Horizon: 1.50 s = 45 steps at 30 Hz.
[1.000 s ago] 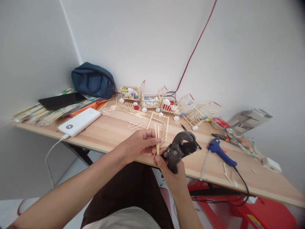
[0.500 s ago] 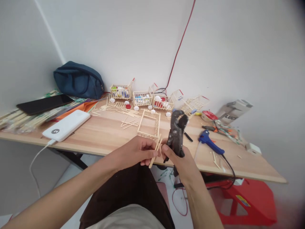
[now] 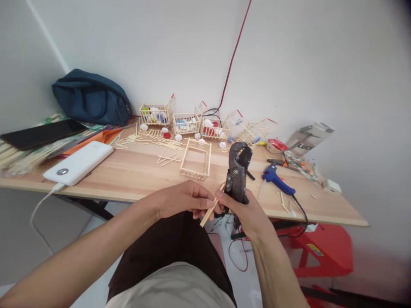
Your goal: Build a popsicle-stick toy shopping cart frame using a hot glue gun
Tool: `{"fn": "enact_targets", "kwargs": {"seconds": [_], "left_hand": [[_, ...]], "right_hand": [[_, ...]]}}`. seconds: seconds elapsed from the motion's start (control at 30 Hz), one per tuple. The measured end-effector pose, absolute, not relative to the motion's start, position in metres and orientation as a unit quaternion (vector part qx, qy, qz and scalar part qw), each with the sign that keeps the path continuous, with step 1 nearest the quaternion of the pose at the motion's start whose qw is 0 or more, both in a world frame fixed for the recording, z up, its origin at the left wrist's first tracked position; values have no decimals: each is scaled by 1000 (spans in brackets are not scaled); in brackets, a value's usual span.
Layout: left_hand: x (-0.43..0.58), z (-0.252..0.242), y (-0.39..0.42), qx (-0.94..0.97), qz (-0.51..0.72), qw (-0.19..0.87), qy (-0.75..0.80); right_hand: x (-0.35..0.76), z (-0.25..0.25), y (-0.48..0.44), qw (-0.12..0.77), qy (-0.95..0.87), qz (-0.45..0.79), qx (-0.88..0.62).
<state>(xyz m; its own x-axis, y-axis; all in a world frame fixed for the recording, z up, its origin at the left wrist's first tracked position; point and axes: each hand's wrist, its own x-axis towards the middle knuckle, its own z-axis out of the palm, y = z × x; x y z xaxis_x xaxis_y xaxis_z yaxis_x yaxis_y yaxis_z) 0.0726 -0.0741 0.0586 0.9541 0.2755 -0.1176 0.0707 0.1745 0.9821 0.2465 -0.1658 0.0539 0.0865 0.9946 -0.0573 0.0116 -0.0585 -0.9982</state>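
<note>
Near the table's front edge my left hand [image 3: 189, 200] pinches thin wooden sticks [image 3: 210, 211], which slant down toward my lap. My right hand [image 3: 248, 211] is wrapped round a black cutting tool [image 3: 236, 175] with its curved jaws pointing up, and its thumb and fingertips touch the upper part of the same sticks. Just behind my hands a rectangular stick frame [image 3: 195, 159] lies on the wooden table [image 3: 144, 171]. Loose cut sticks [image 3: 168, 158] are scattered to its left.
Small stick carts [image 3: 186, 124] line the wall, some filled with coloured caps. A blue glue gun [image 3: 278, 179] lies right, near pliers [image 3: 278, 162] and a carton [image 3: 311, 139]. On the left are a white power bank [image 3: 80, 162], a phone [image 3: 43, 133] and a blue bag [image 3: 93, 97].
The sticks, spread apart before, are now closer together between my hands. My right fingertips have closed on their upper part. The view has shifted, so the table items appear further left and higher.
</note>
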Motion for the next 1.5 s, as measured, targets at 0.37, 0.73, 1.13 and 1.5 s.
{"fn": "enact_targets", "kwargs": {"seconds": [0.37, 0.73, 1.13, 1.5], "left_hand": [[83, 60, -78, 616, 35, 763, 194], [109, 48, -97, 604, 149, 745, 242], [93, 67, -79, 593, 125, 773, 187], [110, 62, -82, 602, 40, 785, 140]], "right_hand": [[260, 46, -168, 490, -480, 403, -606], [264, 30, -170, 497, -460, 356, -644], [304, 44, -213, 388, -475, 520, -594], [314, 57, -238, 294, -564, 459, -620]]}}
